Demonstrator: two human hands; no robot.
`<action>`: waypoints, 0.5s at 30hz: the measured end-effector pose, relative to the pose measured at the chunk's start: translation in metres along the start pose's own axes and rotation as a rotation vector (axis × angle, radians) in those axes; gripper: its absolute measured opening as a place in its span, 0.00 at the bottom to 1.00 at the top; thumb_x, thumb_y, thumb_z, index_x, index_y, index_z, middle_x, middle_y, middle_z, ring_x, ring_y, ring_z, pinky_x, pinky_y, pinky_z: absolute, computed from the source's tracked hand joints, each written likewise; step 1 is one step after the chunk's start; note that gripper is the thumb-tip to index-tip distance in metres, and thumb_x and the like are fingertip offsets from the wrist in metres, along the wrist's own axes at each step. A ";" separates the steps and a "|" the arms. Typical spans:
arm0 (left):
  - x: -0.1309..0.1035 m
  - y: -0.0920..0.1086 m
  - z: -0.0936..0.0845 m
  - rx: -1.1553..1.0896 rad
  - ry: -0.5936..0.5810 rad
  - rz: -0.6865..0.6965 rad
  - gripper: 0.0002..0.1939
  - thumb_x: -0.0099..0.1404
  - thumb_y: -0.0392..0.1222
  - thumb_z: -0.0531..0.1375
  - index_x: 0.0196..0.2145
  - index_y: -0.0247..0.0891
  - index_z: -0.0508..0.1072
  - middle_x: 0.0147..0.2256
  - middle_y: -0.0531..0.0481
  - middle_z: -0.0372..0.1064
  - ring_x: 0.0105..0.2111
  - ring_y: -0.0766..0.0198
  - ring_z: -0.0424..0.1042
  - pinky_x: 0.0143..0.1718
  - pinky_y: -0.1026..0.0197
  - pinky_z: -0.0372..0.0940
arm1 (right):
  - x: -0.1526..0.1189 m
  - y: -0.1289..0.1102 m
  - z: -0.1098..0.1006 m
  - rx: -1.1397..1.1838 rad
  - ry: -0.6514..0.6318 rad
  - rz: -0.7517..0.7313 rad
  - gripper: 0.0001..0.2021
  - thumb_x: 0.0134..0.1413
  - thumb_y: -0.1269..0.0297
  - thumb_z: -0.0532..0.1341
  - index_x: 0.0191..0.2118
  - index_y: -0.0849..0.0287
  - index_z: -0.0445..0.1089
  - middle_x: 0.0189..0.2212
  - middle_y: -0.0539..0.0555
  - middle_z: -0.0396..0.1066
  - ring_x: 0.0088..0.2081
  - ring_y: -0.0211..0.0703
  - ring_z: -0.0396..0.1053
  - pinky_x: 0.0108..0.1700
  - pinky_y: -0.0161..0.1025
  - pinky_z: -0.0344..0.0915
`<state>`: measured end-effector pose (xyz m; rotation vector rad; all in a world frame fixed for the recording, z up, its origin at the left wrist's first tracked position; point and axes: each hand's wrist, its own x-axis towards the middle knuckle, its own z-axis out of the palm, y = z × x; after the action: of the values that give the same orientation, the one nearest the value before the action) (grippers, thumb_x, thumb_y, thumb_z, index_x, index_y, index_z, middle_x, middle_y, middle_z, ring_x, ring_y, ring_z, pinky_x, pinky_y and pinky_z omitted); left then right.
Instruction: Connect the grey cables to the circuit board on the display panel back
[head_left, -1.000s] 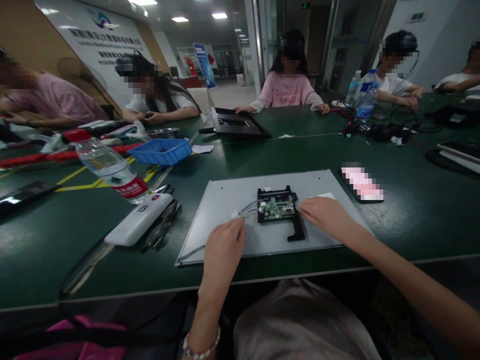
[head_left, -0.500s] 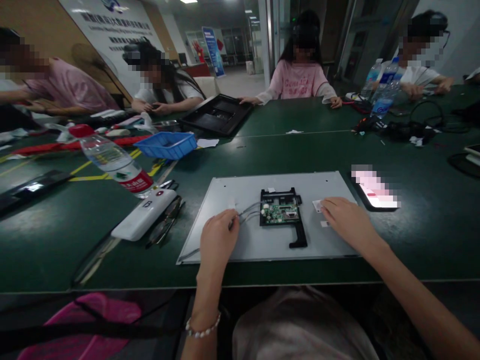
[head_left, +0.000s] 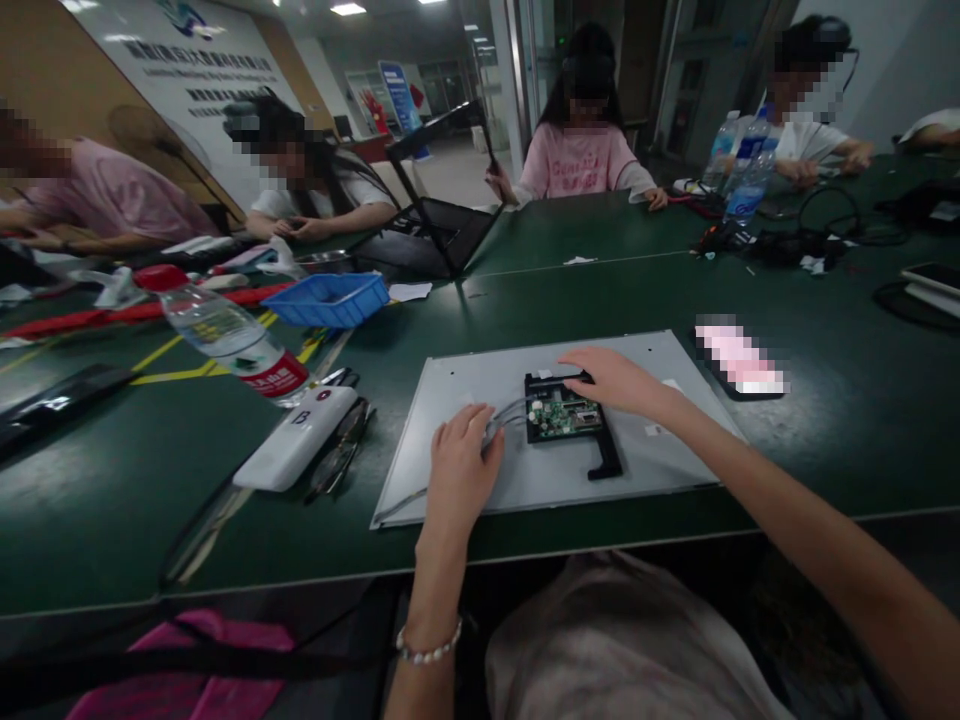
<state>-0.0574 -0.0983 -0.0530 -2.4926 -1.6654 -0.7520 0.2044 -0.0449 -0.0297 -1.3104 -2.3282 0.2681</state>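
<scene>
A light grey panel [head_left: 525,485] lies flat on the green table near its front edge. On it rests a black bracket [head_left: 606,455] around a green circuit board [head_left: 559,417]. Grey cables [head_left: 512,411] run leftwards from the board to my left hand [head_left: 465,460], whose fingers are curled round them over the panel's left part. My right hand [head_left: 611,380] reaches over the bracket's top right corner, thumb and fingers apart, with nothing seen between them. Small white stickers [head_left: 655,430] lie on the panel's right side.
Left of the panel are a white power bank [head_left: 296,440], glasses [head_left: 341,450], a water bottle [head_left: 232,340] and a blue basket [head_left: 330,300]. A phone [head_left: 739,358] lies to the right. Across the table, a person holds a black frame [head_left: 427,185] raised above a black casing [head_left: 390,245].
My right hand has moved left from the white stickers to the bracket's top corner. The person opposite has lifted a black frame. The view has shifted slightly.
</scene>
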 end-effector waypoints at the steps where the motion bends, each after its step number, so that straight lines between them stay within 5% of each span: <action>1: -0.001 0.000 0.000 0.001 -0.003 0.006 0.16 0.68 0.41 0.52 0.52 0.38 0.67 0.53 0.41 0.67 0.55 0.53 0.64 0.56 0.45 0.57 | 0.009 -0.001 0.005 -0.002 -0.026 -0.019 0.15 0.60 0.63 0.56 0.52 0.56 0.70 0.47 0.57 0.73 0.51 0.47 0.67 0.54 0.44 0.62; 9: -0.007 0.003 -0.001 0.022 -0.018 0.001 0.16 0.67 0.39 0.52 0.51 0.38 0.67 0.55 0.41 0.65 0.58 0.52 0.59 0.58 0.45 0.55 | 0.035 -0.006 0.035 -0.118 -0.054 0.020 0.13 0.62 0.69 0.53 0.44 0.60 0.74 0.43 0.57 0.75 0.46 0.45 0.69 0.48 0.39 0.62; 15: -0.004 0.009 -0.001 0.034 -0.029 -0.016 0.16 0.67 0.40 0.52 0.51 0.38 0.68 0.55 0.42 0.65 0.59 0.51 0.58 0.58 0.44 0.54 | 0.025 0.003 0.013 -0.214 0.057 0.071 0.13 0.61 0.70 0.53 0.42 0.59 0.75 0.43 0.56 0.74 0.45 0.46 0.69 0.45 0.39 0.62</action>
<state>-0.0511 -0.1061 -0.0518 -2.4820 -1.6951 -0.6865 0.1894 -0.0214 -0.0349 -1.4829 -2.3158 0.0029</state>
